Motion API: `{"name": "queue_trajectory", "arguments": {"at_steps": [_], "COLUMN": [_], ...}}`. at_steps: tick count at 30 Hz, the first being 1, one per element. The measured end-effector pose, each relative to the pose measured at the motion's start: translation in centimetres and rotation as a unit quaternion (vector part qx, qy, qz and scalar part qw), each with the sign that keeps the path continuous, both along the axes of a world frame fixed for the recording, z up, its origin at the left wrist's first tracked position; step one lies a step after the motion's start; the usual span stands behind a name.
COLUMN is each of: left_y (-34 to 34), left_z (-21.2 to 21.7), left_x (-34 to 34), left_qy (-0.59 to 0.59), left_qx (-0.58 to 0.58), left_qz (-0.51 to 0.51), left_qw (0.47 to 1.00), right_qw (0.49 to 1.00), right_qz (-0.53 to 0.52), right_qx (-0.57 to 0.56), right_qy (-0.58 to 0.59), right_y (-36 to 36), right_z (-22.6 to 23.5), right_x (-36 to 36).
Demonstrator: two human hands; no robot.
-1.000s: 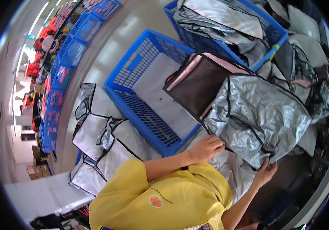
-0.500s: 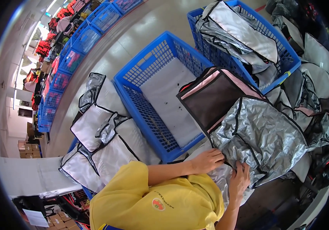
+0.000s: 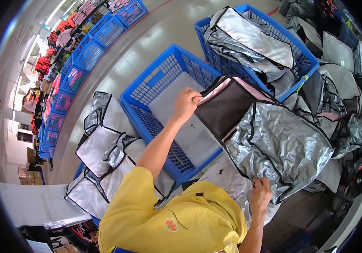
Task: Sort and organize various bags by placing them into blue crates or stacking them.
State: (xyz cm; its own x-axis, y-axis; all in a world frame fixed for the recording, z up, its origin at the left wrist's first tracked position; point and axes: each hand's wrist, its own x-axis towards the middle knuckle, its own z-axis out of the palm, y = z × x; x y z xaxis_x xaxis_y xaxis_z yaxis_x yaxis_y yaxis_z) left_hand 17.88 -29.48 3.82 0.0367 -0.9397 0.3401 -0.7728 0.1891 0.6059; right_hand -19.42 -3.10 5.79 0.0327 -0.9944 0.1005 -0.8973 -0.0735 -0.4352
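A large sewn bag piece lies in front of me, with a crinkled silver lining (image 3: 290, 147), black binding along its edges, and a dark brown panel (image 3: 227, 107) bordered in pink. My left hand (image 3: 186, 104) pinches the corner of that panel at its far left end, over the blue crate. Lower down, my right hand (image 3: 261, 192) is closed on the black-bound near edge of the silver part. Between the two hands, the left edge of the piece runs fairly straight. White sheet material (image 3: 231, 181) shows beneath it.
A blue plastic crate (image 3: 170, 162) with a pale sheet on its bottom stands just ahead. Another blue crate (image 3: 311, 69) holds folded silver and white pieces. Similar pieces lie in a stack (image 3: 117, 156) at left and a heap (image 3: 341, 92) at right. More crates (image 3: 88, 55) line the aisle.
My left hand has moved from the near edge, beside my right hand, up to the far left corner of the bag piece. My right hand stays at the near edge.
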Motion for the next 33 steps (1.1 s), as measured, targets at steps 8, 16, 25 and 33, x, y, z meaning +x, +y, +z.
{"name": "queue_trajectory", "arguments": {"at_steps": [8,16,25,33], "left_y": [-1.3,-0.1,10.1,10.9], "left_z": [1.1,1.2,6.0,1.4], "left_x": [-0.8,-3.8,-11.8,-10.4], "left_qy": [0.105,-0.025,-0.160,-0.049], "left_qx": [0.056,0.012,-0.118,-0.167], "left_qz": [0.050,-0.035,-0.006,-0.013], "left_qw": [0.992,0.999,0.980,0.985], "right_qw": [0.999,0.997,0.993,0.985], "right_qz": [-0.024,-0.050,-0.085,-0.027], "right_qx": [-0.023,-0.014,0.077,0.171], "right_qy": [-0.013,-0.052,-0.022,-0.015], "right_y": [0.4,1.2,4.1,-0.2], "right_z": [-0.3,-1.8,-6.3,-0.6], "right_x": [0.3,-1.0,-5.8,-7.5]}}
